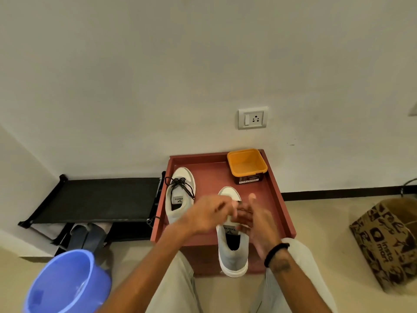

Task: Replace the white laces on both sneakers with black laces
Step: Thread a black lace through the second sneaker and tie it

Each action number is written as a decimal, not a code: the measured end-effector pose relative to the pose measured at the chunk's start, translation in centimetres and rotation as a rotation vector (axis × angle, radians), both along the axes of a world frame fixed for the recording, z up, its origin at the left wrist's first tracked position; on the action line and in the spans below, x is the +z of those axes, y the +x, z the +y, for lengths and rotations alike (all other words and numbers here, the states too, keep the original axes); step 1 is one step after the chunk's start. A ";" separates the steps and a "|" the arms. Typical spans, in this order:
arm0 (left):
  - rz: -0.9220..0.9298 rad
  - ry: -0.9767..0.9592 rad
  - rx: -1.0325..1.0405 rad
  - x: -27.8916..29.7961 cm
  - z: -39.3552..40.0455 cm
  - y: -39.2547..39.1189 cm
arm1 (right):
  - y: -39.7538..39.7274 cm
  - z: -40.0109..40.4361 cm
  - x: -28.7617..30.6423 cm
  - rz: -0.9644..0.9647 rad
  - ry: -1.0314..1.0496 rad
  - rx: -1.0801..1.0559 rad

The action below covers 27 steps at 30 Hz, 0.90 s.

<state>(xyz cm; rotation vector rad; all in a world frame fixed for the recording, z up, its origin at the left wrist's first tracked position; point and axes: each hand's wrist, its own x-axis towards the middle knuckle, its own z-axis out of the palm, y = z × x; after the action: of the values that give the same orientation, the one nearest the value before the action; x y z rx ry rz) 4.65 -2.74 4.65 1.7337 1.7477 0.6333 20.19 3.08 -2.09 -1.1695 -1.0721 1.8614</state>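
Observation:
Two white-grey sneakers lie on a red tray-topped table (212,172). The left sneaker (178,211) carries black laces (180,184) tied in a bow. The right sneaker (233,254) lies nearer me, its heel over the table's front edge. Both my hands meet over its lacing area and hide it. My left hand (207,213) and my right hand (257,222) are motion-blurred, with fingers curled toward each other. A short piece of black lace (239,202) shows between the fingertips. One finger of my right hand points up.
An orange-rimmed tub (247,164) stands at the table's back right. A black fabric rack (94,197) with shoes beneath it is on the left, and a blue bucket (67,283) sits at lower left. A printed paper bag (388,240) stands on the floor at right.

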 end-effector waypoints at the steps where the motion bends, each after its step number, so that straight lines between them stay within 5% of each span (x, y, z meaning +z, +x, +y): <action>1: 0.062 -0.044 -0.035 -1.0 -0.8 0.3 | 0.1 -0.1 0.4 0.126 -0.109 0.015; 4: 0.130 -0.137 -0.024 -3.5 -3.0 -0.2 | 0.8 0.4 1.0 0.327 -0.244 -0.091; 10: 0.072 -0.182 0.147 -5.8 -4.7 -1.9 | 1.9 -0.5 0.0 0.349 -0.235 -0.165; 15: -0.665 -0.214 0.451 -4.6 -2.2 1.3 | -0.2 -5.5 -1.1 0.163 -0.090 0.012; 17: -0.813 -0.230 0.480 -4.2 -1.2 1.9 | -1.0 -6.7 -1.4 0.130 -0.057 0.050; 27: -0.887 -0.097 0.551 -4.3 2.4 -1.3 | -1.0 -6.9 -2.3 -0.022 0.000 0.203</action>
<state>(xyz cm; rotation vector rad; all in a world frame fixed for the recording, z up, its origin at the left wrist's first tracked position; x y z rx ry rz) 3.35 -0.34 0.33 0.6685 1.5130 1.2793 19.21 -3.83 -4.39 -1.1185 -1.2423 2.0061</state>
